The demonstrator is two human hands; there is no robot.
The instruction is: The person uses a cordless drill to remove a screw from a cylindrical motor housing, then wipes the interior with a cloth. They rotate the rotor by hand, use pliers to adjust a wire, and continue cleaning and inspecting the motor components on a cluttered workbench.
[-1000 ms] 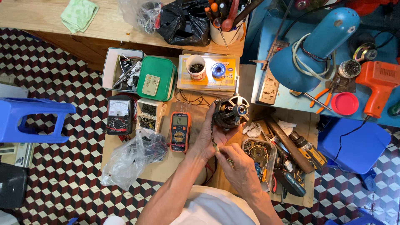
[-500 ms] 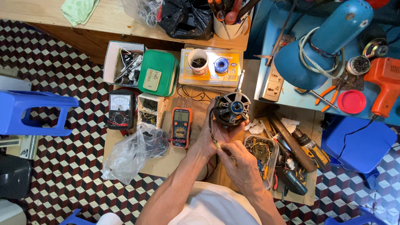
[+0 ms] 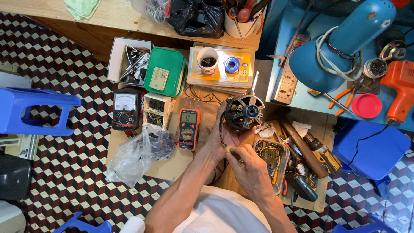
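Left hand (image 3: 222, 140) cups a small electric motor (image 3: 243, 113) from below, fingers wrapped round its dark housing, shaft pointing away toward the yellow box (image 3: 222, 67). Right hand (image 3: 250, 166) sits just beneath, fingertips pinched on a thin wire lead (image 3: 225, 146) running off the motor's near side.

Head view, against the earlier frames: motor held in much the same spot above the bench edge, though it now sits slightly lower and nearer the body; the right hand has closed in on the lead. Reads as fine work on the wiring, not repositioning.

Nearby: orange digital multimeter (image 3: 188, 128) just left of the hands, black analogue meter (image 3: 125, 109) beyond it, clear parts tray (image 3: 271, 157) touching the right hand's far side, crumpled plastic bag (image 3: 138, 153) to the left.
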